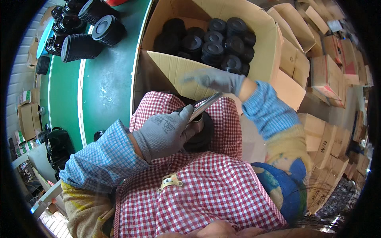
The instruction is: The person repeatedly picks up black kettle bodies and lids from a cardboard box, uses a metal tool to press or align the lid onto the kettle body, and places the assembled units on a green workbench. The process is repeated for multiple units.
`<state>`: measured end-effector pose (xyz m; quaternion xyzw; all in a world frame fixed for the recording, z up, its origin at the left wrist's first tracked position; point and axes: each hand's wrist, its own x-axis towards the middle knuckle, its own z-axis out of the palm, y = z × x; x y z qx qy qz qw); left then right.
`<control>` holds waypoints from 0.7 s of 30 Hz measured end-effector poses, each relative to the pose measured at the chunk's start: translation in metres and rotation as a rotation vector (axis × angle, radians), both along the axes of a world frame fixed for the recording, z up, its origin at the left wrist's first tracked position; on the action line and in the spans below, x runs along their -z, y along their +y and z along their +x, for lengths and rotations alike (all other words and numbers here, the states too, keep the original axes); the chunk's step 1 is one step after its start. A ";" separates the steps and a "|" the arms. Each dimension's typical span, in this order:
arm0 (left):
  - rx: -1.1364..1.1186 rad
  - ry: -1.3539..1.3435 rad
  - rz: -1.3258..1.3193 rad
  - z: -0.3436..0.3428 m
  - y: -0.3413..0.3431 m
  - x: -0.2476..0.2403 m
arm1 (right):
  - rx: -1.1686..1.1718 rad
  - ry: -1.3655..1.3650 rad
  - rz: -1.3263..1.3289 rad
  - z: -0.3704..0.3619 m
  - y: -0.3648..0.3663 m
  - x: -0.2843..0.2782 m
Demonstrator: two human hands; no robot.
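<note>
The left hand (164,133), in a grey work glove, is closing firmly around a slim shiny metal tool (204,105), thumb and fingers wrapped about its lower end. The tool is angling up and to the right, its lower end lying against a short metal sleeve (197,123) that is sitting in the middle of a round black part (200,133). That part is resting in the lap on a red-and-white checked apron (206,182), which is likely giving it a steady seat while the tool is bearing on its centre.

The right hand (216,79), also gloved in grey, is reaching out over the near wall of an open cardboard box (174,67). It is blurring with motion; the fingers appear spread and flat, and nothing is showing in its grasp, though the blur is making this less than certain.

The box is standing just ahead of the lap and is holding stacked black round parts (216,45) of the same kind, within arm's reach. To the left, a green table (103,83) is carrying black pots (85,37) lying on their sides. Further cardboard cartons (329,75) are piling up on the right.
</note>
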<state>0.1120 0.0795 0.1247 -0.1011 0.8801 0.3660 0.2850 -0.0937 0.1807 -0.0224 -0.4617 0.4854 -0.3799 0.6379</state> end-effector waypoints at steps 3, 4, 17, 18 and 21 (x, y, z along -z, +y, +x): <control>0.032 0.072 0.074 -0.002 -0.003 0.000 | 0.004 -0.465 0.054 0.002 -0.013 0.015; 0.038 0.099 0.129 0.001 -0.007 0.005 | 0.031 -0.497 0.016 0.005 -0.010 0.014; -0.018 0.115 0.063 -0.049 -0.084 0.105 | 0.290 -0.208 -0.371 0.070 0.051 -0.069; -0.073 0.051 0.143 -0.059 -0.081 0.112 | 0.282 -0.038 -0.419 0.078 0.049 -0.076; -0.010 -0.038 0.254 -0.095 -0.071 0.121 | 0.259 0.376 -0.456 0.094 0.039 -0.100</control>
